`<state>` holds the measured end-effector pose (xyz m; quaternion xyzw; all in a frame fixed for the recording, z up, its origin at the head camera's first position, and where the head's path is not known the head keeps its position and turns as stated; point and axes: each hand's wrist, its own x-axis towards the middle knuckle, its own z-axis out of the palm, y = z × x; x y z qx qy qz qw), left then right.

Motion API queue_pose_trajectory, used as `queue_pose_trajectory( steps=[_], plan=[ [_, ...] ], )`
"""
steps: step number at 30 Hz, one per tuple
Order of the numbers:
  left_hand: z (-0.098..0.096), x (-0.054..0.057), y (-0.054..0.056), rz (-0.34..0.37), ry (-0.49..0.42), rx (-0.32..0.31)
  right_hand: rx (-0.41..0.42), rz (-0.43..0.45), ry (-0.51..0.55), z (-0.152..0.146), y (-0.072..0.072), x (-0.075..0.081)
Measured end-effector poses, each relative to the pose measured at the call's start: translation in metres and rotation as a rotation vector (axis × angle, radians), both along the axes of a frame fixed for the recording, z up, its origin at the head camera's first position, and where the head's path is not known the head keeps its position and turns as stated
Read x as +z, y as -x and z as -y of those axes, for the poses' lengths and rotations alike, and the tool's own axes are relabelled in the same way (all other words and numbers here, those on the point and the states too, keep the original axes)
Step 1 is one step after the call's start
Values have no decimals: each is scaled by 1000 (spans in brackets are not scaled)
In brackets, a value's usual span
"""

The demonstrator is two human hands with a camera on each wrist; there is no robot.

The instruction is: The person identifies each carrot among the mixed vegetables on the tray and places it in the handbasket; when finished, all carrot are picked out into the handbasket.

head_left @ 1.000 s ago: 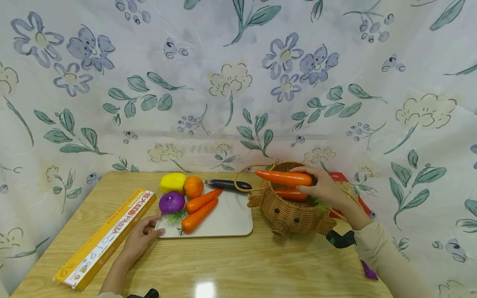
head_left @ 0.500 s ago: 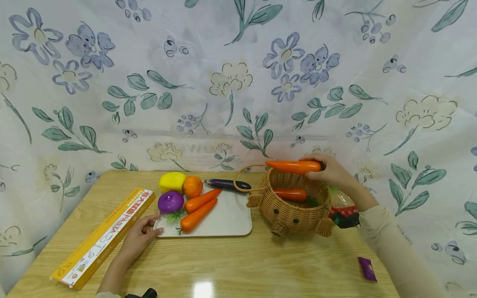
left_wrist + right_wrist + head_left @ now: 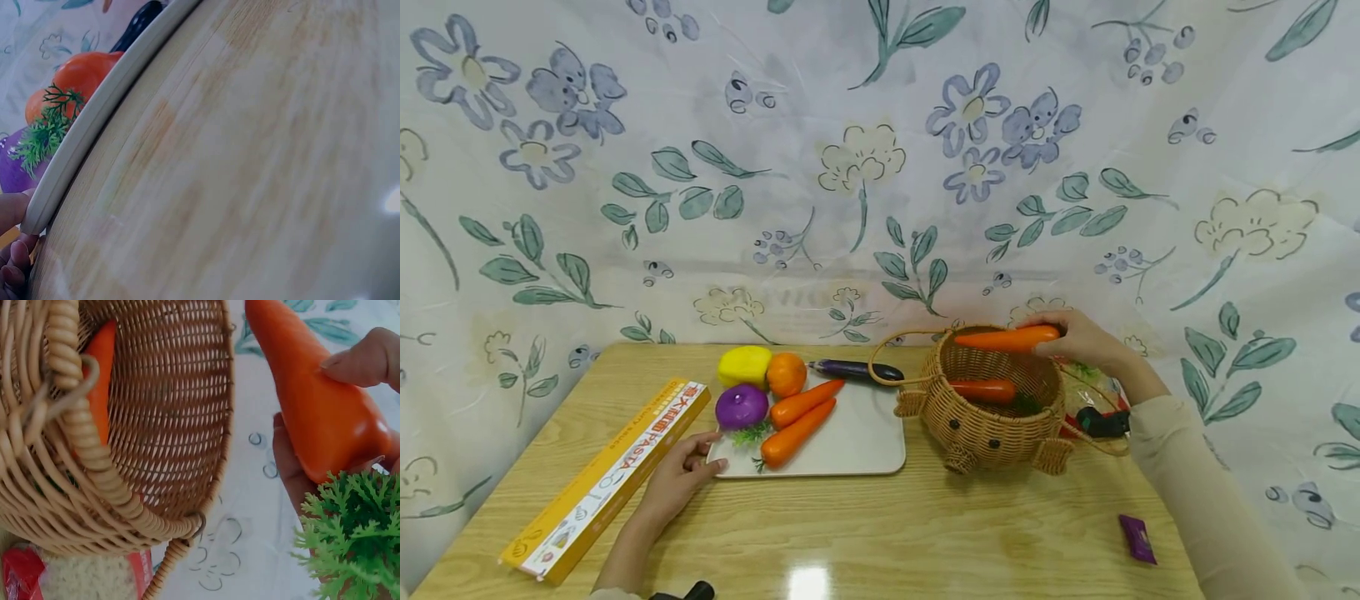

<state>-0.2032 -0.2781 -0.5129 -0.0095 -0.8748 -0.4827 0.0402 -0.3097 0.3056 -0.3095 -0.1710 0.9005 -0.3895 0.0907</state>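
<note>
My right hand (image 3: 1086,340) grips a toy carrot (image 3: 1003,338) by its thick end, over the back rim of a wicker pig-faced basket (image 3: 973,433). In the right wrist view, thumb and fingers wrap the carrot (image 3: 312,394), and its green leafy top (image 3: 350,531) hangs below. Another carrot (image 3: 985,391) lies inside the basket. My left hand (image 3: 681,471) pinches the near left corner of a white tray (image 3: 865,446), thumb on top and fingers under the rim. On the tray lie two carrots (image 3: 797,432), a purple onion-like vegetable (image 3: 742,407), an orange (image 3: 787,374), a yellow fruit (image 3: 744,367) and an eggplant (image 3: 856,371).
A long yellow pasta box (image 3: 613,479) lies left of the tray. Behind the basket's right side sits a red-and-clear packet (image 3: 87,575) of pale pieces. A small purple packet (image 3: 1137,538) lies near the table's right edge. A floral cloth (image 3: 865,225) hangs behind.
My right hand has moved back and to the right with the carrot, from over the basket's opening to its back rim. The left hand has stayed at the tray's corner.
</note>
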Motion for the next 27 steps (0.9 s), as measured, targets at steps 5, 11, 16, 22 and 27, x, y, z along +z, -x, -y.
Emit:
queue_pose_trajectory(
  steps=[5, 11, 16, 22, 27],
  plan=[
    [1, 0, 0, 9, 5, 7, 13, 56, -36, 1, 8, -3],
    [4, 0, 0, 26, 8, 19, 65, 52, -108, 15, 17, -8],
    [5, 0, -1, 30, -1, 18, 84, 44, -167, 27, 30, -14],
    [0, -1, 1, -5, -21, 6, 90, 63, -201, 34, 41, -24],
    [1, -1, 2, 26, -1, 12, 82, 74, -219, 36, 51, -32]
  ],
)
